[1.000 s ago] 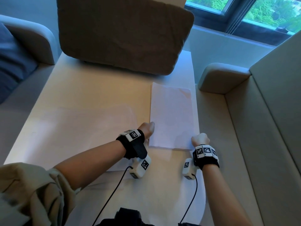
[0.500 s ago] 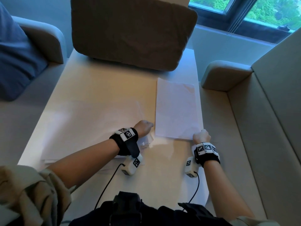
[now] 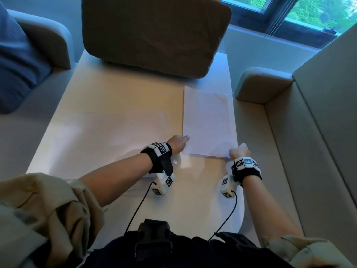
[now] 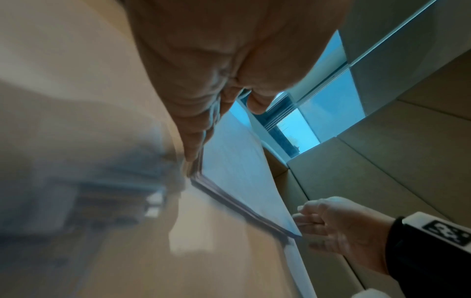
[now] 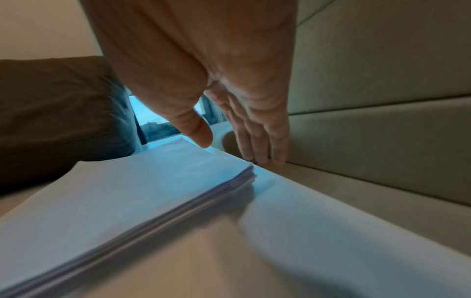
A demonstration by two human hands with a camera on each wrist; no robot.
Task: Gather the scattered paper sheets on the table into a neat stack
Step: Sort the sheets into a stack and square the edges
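The stack of paper sheets (image 3: 207, 122) lies flat on the right part of the bench (image 3: 116, 117), its edges almost even. Your left hand (image 3: 176, 143) is at its near left corner, fingers straight and together against the left edge. Your right hand (image 3: 239, 150) is at the near right corner, fingers (image 5: 257, 141) straight, thumb apart, holding nothing. A brown cushion (image 3: 154, 33) stands at the far end.
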